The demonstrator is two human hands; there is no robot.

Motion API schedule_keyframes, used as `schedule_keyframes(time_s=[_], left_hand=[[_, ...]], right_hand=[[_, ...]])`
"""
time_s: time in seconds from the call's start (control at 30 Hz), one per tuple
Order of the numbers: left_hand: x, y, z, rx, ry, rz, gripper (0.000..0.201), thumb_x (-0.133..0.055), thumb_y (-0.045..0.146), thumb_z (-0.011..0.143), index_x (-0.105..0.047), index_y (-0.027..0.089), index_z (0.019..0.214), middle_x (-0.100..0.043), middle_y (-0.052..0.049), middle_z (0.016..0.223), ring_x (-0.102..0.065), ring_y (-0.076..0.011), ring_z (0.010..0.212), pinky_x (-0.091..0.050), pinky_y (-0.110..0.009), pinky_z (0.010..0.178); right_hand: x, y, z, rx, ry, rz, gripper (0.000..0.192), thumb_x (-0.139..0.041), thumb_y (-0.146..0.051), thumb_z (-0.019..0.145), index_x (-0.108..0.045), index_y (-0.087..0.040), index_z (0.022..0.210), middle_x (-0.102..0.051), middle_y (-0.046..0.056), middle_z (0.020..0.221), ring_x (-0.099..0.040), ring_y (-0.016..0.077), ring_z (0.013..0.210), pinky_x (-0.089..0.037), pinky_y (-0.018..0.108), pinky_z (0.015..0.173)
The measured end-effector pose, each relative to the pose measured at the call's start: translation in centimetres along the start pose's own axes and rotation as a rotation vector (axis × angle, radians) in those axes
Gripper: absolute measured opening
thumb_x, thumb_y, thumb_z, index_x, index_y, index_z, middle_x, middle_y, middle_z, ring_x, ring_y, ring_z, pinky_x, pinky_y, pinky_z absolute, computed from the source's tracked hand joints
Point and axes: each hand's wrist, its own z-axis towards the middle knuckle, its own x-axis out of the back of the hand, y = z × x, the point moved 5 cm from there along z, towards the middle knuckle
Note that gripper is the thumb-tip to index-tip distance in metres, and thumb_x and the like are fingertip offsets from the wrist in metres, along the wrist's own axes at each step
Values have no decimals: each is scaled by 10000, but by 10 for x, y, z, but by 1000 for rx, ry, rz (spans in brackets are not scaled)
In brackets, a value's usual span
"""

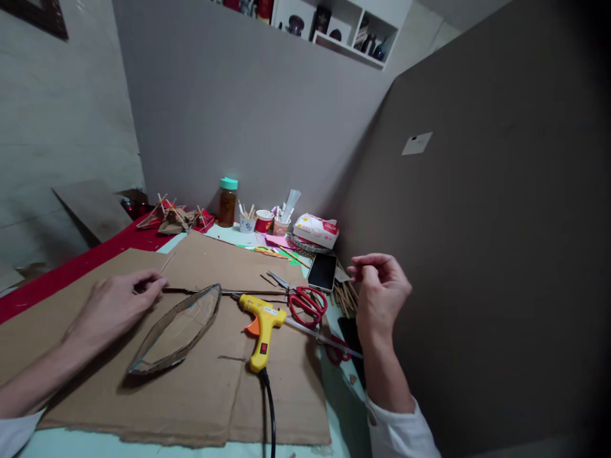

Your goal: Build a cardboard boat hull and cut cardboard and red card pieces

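At left, beside the boat-shaped cardboard piece (179,334): left hand (119,296), curled, thumb and fingertips nearly meeting; impossible to tell whether gripping the thin sliver (168,261) near the tips. Next, on the cardboard sheet (191,410), that piece: probably light, fairly stiff, easily crushed; best taken gently by both side walls. Then yellow glue gun (262,324), cord (272,413) cut off below. Farthest right, raised above the bench (341,394): right hand (382,289), loosely curled, contents too hidden to judge.
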Motion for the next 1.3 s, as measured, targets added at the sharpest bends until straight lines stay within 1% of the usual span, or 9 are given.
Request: schedule_keyframes(time_s=[0.13, 0.23, 0.33, 0.43, 0.6, 0.77, 1.13, 1.2, 1.3], left_hand=[[5, 9, 22, -160, -18, 77, 321, -471, 389, 879, -671, 160, 981, -762, -116, 992, -653, -284, 887, -417, -294, 757], [4, 22, 40, -266, -98, 80, 294, -524, 349, 840, -689, 164, 997, -763, -116, 1037, -667, -273, 934, -433, -289, 800], [-4, 33, 56, -367, -190, 72, 377, -572, 300, 782, -711, 126, 1086, -741, -168, 1161, -669, -299, 1043, -449, -324, 888], [-18, 38, 70, -437, -269, 72, 457, -615, 249, 697, -726, 152, 1130, -710, -174, 1257, -635, -332, 1161, -439, -374, 977], [-35, 43, 82, -480, -377, 99, 506, -647, 220, 642, -742, 206, 1139, -723, -135, 1248, -638, -350, 1159, -459, -387, 976], [-40, 52, 84, -524, -376, 126, 531, -593, 168, 716, -681, 183, 1240, -705, -73, 1258, -604, -272, 1138, -422, -334, 998], [-53, 63, 86, -623, -448, 191, 553, -622, 130, 716, -663, 168, 1266, -682, -70, 1210, -593, -232, 1076, -400, -260, 970], [-54, 67, 83, -649, -437, 199, 596, -577, 106, 717, -640, 179, 1304, -670, -62, 1168, -579, -221, 1063, -392, -249, 965], [-54, 72, 87, -659, -408, 227, 646, -611, 126, 675, -643, 192, 1317, -659, -44, 975, -590, -211, 900, -425, -243, 856]], right_hand=[[-9, 10, -5, 3, -108, -145, 170, -484, -165, 758, -651, -184, 733, -672, 20, 666, -643, 175, 588, -454, 257, 546], [-14, 13, -9, 57, -149, -236, 196, -478, -151, 767, -666, -191, 729, -688, 30, 702, -642, 191, 640, -455, 284, 624], [-17, 16, -10, 115, -186, -289, 206, -464, -141, 758, -653, -202, 704, -694, 39, 741, -629, 202, 682, -445, 303, 685], [-19, 21, -10, 153, -214, -316, 203, -451, -135, 746, -629, -210, 684, -693, 43, 756, -617, 207, 692, -435, 308, 702], [-14, 22, -6, 164, -155, -328, 217, -427, -130, 758, -613, -213, 682, -701, 47, 781, -625, 205, 718, -446, 302, 724], [-5, 20, -2, 145, -60, -312, 233, -420, -112, 773, -612, -211, 685, -716, 42, 812, -646, 198, 747, -460, 290, 740], [9, 22, 10, 103, 67, -243, 239, -402, -112, 758, -604, -203, 667, -726, 46, 787, -677, 194, 758, -480, 287, 744], [9, 21, 9, 101, 55, -249, 241, -399, -114, 758, -604, -202, 667, -727, 44, 788, -677, 191, 760, -480, 281, 742], [6, 21, 7, 94, 32, -284, 237, -394, -124, 765, -601, -200, 679, -728, 44, 804, -666, 186, 750, -476, 274, 729]])
